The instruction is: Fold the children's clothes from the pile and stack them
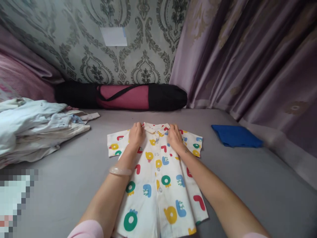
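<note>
A white short-sleeved shirt with a collar and a buttoned front lies spread flat, its neck pointing away from me. Red, yellow, green and blue letter-like shapes are printed all over it. My left hand grips the shirt at the shoulder on the left of the collar, fingers curled and partly hidden. On the other side of the collar, my right hand is closed on the opposite shoulder. Both sleeves stick out sideways past my hands. The shirt's lower right side fans out, showing a layer from underneath.
A heap of pale clothes lies at the left on the grey sheet. To the right is a folded blue cloth. Against the patterned wall rests a long black and dark-pink bag. Purple curtains hang at the right.
</note>
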`<control>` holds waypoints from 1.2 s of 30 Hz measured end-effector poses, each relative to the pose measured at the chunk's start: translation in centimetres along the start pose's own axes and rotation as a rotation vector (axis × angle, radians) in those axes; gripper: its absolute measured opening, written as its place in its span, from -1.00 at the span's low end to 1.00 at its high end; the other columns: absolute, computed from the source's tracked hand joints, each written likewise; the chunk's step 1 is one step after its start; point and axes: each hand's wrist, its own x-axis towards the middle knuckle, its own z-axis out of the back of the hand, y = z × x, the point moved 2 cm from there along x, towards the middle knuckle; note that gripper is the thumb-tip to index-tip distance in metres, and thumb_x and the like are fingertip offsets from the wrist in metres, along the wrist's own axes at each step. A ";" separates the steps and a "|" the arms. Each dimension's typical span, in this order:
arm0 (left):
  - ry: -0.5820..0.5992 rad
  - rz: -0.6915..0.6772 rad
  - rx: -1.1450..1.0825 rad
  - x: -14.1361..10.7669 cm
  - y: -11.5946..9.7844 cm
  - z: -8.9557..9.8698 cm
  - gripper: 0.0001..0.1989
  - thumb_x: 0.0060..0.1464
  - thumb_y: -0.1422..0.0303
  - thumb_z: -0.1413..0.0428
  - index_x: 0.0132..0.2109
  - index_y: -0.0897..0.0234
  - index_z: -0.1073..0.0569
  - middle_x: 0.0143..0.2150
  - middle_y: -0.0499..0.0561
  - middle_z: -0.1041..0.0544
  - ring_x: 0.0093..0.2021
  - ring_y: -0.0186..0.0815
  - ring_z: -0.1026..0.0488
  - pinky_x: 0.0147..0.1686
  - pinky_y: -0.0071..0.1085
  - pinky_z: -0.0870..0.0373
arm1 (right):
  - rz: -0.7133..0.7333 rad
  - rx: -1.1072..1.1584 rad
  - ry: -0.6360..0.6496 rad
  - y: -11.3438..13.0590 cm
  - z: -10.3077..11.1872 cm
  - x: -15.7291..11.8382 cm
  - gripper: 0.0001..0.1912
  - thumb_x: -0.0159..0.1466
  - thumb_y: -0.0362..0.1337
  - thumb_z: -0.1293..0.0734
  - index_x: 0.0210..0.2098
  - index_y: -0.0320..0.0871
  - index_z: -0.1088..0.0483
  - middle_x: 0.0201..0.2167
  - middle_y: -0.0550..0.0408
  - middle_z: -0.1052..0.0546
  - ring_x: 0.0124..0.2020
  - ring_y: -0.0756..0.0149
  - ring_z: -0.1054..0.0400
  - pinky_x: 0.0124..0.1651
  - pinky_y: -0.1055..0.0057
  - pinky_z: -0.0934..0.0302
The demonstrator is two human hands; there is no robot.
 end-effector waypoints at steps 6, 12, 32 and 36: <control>0.008 0.062 0.057 -0.5 1.1 -0.1 -0.58 0.24 0.29 0.13 0.16 0.40 -0.28 0.21 0.29 -0.31 0.22 0.03 -0.19 0.16 -0.10 -0.11 | 0.117 0.096 0.088 -0.3 -0.4 -2.3 -0.42 0.40 -0.14 0.05 0.32 -0.30 -0.04 0.33 -0.18 -0.11 0.36 0.13 0.09 0.35 0.15 0.19; 0.170 0.068 0.098 -0.3 2.0 -0.5 -0.42 0.29 0.16 0.28 0.28 0.46 -0.18 0.36 0.29 -0.13 0.36 0.01 -0.02 0.29 -0.05 0.10 | -0.087 -0.059 0.199 -3.7 1.3 -2.1 -0.33 0.41 -0.04 0.15 0.34 -0.35 -0.01 0.36 -0.21 -0.04 0.39 0.06 0.18 0.36 0.01 0.31; 0.092 -0.042 0.119 -1.2 1.2 2.0 -0.55 0.27 0.22 0.20 0.02 0.47 -0.39 -0.02 0.39 -0.43 0.09 0.05 -0.32 0.08 -0.12 -0.18 | -0.497 0.492 -0.103 -14.4 8.3 -8.4 -0.55 0.30 -0.10 -0.13 -0.01 -0.28 -0.38 -0.17 -0.19 -0.55 -0.28 0.23 -0.45 -0.23 0.36 -0.30; 0.248 -0.108 0.117 -1.6 1.2 4.4 -0.59 0.22 0.27 0.09 0.12 0.41 -0.33 0.03 0.29 -0.44 0.07 -0.05 -0.38 0.03 -0.25 -0.27 | -0.359 0.353 0.223 -11.4 9.9 -14.8 -0.70 0.24 -0.14 -0.20 -0.34 -0.20 -0.48 -0.47 0.03 -0.55 -0.48 0.33 -0.37 -0.39 0.47 -0.17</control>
